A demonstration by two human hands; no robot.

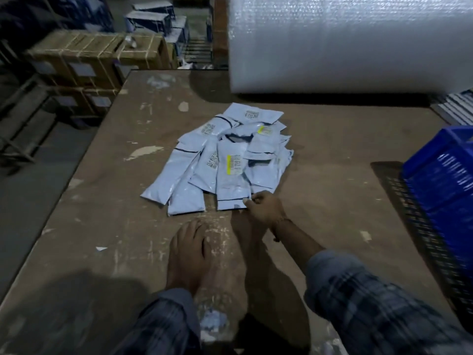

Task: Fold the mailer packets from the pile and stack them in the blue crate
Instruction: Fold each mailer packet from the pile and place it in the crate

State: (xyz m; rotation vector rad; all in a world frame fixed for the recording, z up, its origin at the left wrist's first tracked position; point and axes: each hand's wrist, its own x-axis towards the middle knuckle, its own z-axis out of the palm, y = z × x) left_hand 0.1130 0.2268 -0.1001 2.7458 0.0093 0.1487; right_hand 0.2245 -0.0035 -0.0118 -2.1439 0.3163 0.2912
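Head view showed you the worn desk (320,175) with the blue crate (445,172) at its right edge and the pile (220,160) of pale mailer packets at its middle. These looked light, limp and slick, so they would likely slide over one another; a corner or short edge seemed the best hold. Your right hand (263,208) pinched the near corner of the front packet (231,175). Your left hand (188,254) lay flat, fingers relaxed, holding nothing.
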